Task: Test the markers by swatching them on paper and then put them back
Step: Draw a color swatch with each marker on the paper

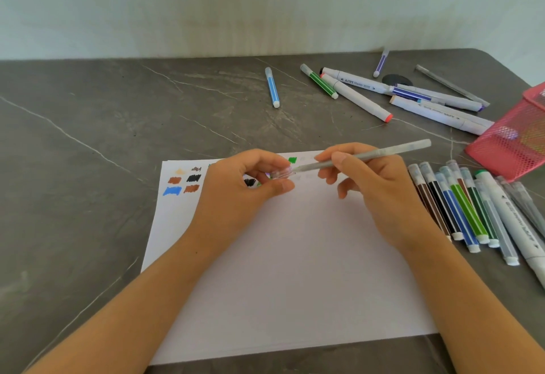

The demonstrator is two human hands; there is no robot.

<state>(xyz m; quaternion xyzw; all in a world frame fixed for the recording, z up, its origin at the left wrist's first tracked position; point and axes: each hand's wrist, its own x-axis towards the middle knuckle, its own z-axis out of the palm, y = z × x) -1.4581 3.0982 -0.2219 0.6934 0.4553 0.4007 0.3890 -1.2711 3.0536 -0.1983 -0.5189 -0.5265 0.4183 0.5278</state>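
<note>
Head view, left hand [236, 193] pinching clear cap [283, 173], right hand [380, 193] gripping grey marker [398, 151], above paper [295, 270]

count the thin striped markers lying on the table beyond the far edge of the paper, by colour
blue marker: 1
green marker: 1
purple markers: 2
total: 4
</note>
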